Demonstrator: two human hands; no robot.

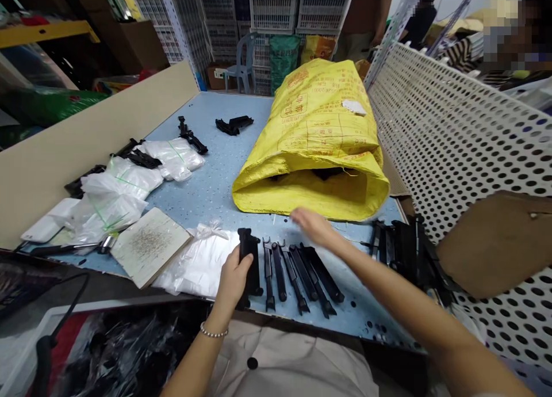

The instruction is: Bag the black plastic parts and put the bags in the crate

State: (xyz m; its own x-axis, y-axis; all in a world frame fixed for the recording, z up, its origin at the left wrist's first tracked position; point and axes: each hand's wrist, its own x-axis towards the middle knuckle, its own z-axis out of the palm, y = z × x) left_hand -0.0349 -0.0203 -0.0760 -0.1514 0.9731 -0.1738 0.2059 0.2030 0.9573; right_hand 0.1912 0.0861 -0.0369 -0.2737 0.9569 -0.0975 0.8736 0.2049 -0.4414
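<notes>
My left hand (233,279) is closed around a black plastic part (250,259) standing at the left end of a row of several long black plastic parts (302,279) laid side by side near the table's front edge. My right hand (313,224) hovers above the far ends of that row, fingers stretched out and motion-blurred, holding nothing. It is just in front of the open mouth of a big yellow woven sack (314,149) lying on the blue table (215,184).
White plastic bags (125,184) and more black parts (192,135) lie at the left. A worn wooden block (150,244) and a white bag (198,264) sit beside my left hand. A stack of black parts (405,250) rests by the perforated white panel (457,144) on the right.
</notes>
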